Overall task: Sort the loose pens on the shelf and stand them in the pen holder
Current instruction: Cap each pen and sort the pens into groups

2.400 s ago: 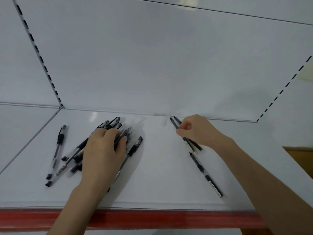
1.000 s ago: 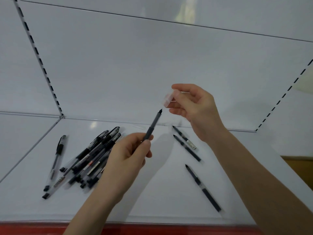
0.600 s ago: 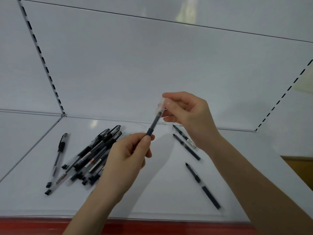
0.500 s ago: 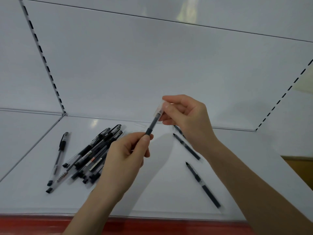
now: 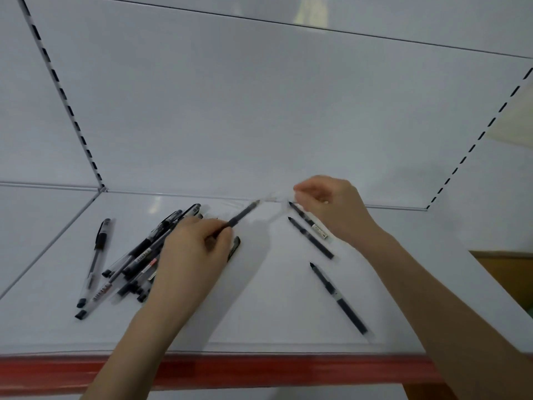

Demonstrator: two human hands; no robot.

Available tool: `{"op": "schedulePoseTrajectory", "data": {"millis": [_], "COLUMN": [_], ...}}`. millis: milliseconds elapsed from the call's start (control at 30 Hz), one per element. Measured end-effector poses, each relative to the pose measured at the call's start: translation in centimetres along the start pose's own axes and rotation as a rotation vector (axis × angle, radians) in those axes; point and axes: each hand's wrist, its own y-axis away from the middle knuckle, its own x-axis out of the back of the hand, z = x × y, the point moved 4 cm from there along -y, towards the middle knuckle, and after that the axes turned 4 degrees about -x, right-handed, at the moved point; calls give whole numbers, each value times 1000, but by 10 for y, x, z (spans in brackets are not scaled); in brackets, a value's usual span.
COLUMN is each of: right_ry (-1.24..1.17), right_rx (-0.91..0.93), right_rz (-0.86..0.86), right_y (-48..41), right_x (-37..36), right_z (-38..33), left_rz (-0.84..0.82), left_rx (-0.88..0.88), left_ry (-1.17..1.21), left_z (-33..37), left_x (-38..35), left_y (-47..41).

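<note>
Low over the middle of the white shelf (image 5: 259, 313), the left hand (image 5: 196, 252) is curled round the lower barrel of a held pen (image 5: 240, 217), which is pinched between thumb and fingers and slanted up to the right, its tip blurred near the shelf's back edge; the right hand (image 5: 331, 209) is held just beyond that tip with fingers bent, and whether anything is gripped in it cannot be told through the blur; a heap of black pens (image 5: 138, 255) is partly covered by the left hand; a single pen (image 5: 98, 252) is laid apart at the far left; just beside the right hand a labelled pen (image 5: 313, 225) and a dark pen (image 5: 311, 238) are laid side by side; a third pen (image 5: 339, 298) is laid nearer the red front edge (image 5: 259, 370); the pale back panel (image 5: 259, 111) is flanked by slotted uprights (image 5: 62, 93).
</note>
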Motion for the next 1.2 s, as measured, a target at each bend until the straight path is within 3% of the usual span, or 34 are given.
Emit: {"op": "schedulePoseTrajectory", "data": {"millis": [67,167,333,433,533,633,733,833,967,1200], "right_ry": [294,531,607,277,-257,-349,-369,-234,224,639], "right_rx": [-62,-154,-162,-137,-136,-71,-40,-21,-16,-71], "right_rz": [-95,-242,-273,-190,-308,-478,-508,-468,-136,-133], "right_y": [-2,3,4,5,17,33,38,19,-33,-65], "right_x": [-2,-11,-23,-23,-27,-41,-47,-43,-34,-60], "right_z": [21,43,52,40,9,-16,-24,-13,24,44], "left_rz": [28,10,11,78,49,-32,-21,41,40,3], "left_rx": [35,119,110,35,63,169,205,263,322,288], "left_ry": [-194,-338,-428,-299,113,479,602,613,674,614], "left_z": [-20,-34,-38,-27,-6,8,12,1,-5,1], "left_x": [2,3,3,5,-2,-16,-21,-20,-20,-20], "left_y": [4,11,15,12,9,7,5,4,7,11]}}
